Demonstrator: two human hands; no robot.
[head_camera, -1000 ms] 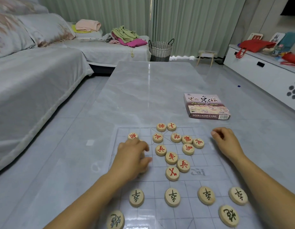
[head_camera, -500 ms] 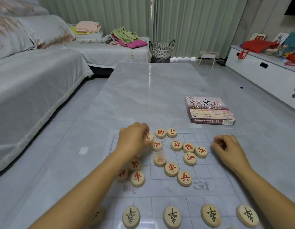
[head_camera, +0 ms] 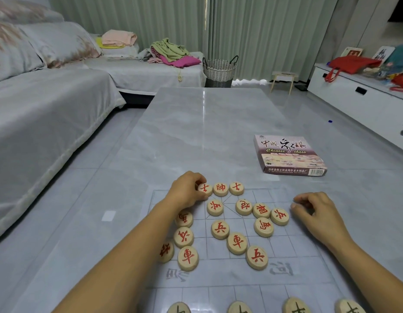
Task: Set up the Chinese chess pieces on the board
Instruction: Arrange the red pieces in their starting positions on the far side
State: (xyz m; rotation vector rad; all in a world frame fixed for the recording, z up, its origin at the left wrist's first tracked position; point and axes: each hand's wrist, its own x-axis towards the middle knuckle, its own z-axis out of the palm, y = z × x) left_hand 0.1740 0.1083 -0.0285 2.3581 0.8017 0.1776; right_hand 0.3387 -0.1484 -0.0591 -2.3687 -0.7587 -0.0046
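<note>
Right now the left hand (head_camera: 188, 191) has its grip clamped on a round wooden piece with a red mark (head_camera: 205, 189), at about 11 o'clock on the board (head_camera: 293, 249). That piece sits on the far edge line, touching the red general piece (head_camera: 220, 189) beside it, and another red piece (head_camera: 236, 188) touches the general on the other side, so the three make a short row. The right hand (head_camera: 317, 211) rests on the table (head_camera: 207, 132) at about 2 o'clock, with fingers curled in; I cannot tell if anything is inside them. More red pieces (head_camera: 237, 243) lie loose across the far half of the board, some touching each other, some under the left arm. Black-marked pieces (head_camera: 296, 307) stand in a row along the near edge at 6 o'clock, partly cut off. The chess box (head_camera: 288, 158) lies on the table at about 1 o'clock, well apart from the board
</note>
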